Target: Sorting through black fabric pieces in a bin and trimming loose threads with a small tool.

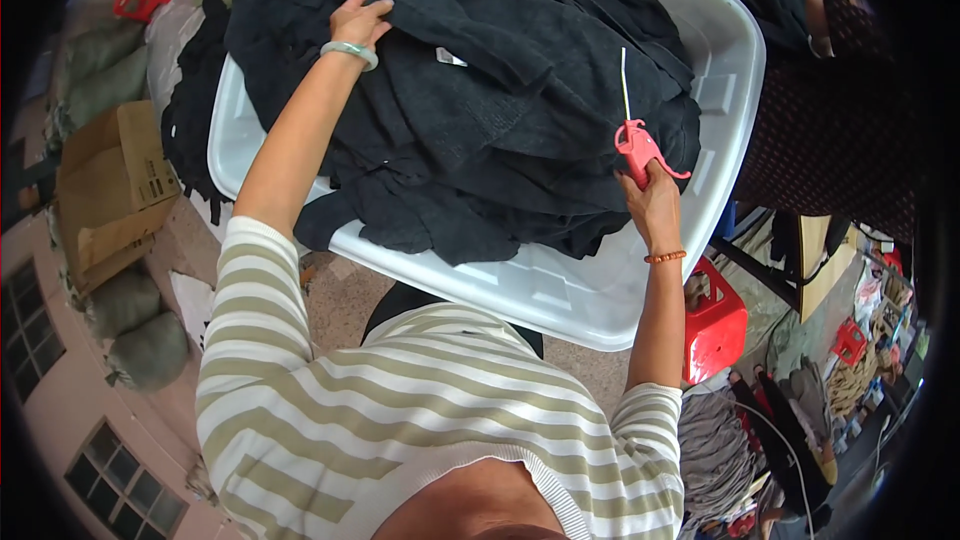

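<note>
A heap of black garments [560, 60] fills a big white plastic tub [725, 90] and spills over its left and near rims. At the heap's upper left, my left hand [362, 20] pinches a fold of a black garment [440, 15]. A small white label [450, 57] shows on the cloth beside it. My right hand [652, 202] is wrapped around the handle of a pink-red air blow gun [637, 148]. Its thin pale nozzle points away from me, over the right part of the heap. Part of the handle is hidden in my palm.
A red plastic stool [715, 325] stands just right of the tub. On the left are an open cardboard box [115, 190] and stuffed green sacks [145, 340]. Another person in dark dotted clothing [840, 140] is close at the right, beside more dark cloth.
</note>
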